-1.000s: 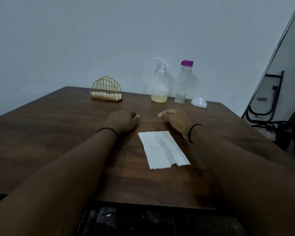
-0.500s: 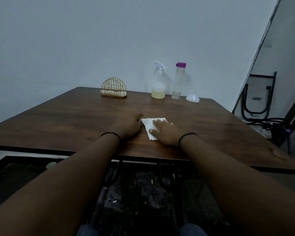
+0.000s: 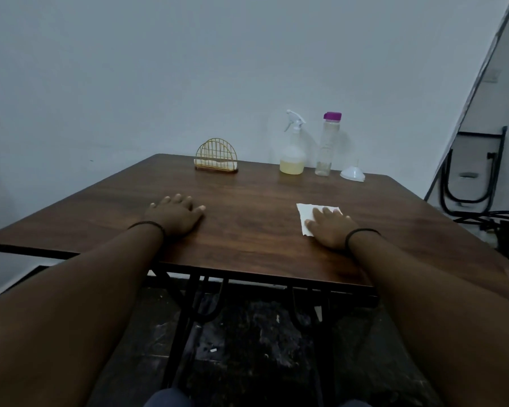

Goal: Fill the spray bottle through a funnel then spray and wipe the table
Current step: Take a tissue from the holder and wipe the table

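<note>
Two hands flat on the table (image 3: pixel 247 230). Right hand (image 3: pixel 331 230) spread open, palm down, pressing a white paper napkin (image 3: pixel 306 214); fingers cover its near right part, far left corner shows free. Left hand (image 3: pixel 175 214) also open, palm down on bare wood, holding nothing, well apart from the napkin.

Napkin: thin, soft, very light, likely tears if wet or dragged hard. It slides easily on the smooth top, so flat-palm pressure suits it better than a pinch; to lift it, pinch a free corner.

Further out, at the far edge by the wall: spray bottle (image 3: pixel 293 151), upright, trigger head on, yellowish liquid low in the body. Judged light, smooth plastic, maybe slippery; take it round the neck under the trigger. Just beside it on the right, a tall clear bottle (image 3: pixel 326 148) with purple cap, nearly empty, tips easily; hold mid-body. Right of that, a white funnel (image 3: pixel 353 173) sits wide end down, spout up; stiff, light, pick up by the spout. Left of the spray bottle, a gold wire napkin holder (image 3: pixel 216 157) with napkins in it.

Looks like the wiping step.
</note>
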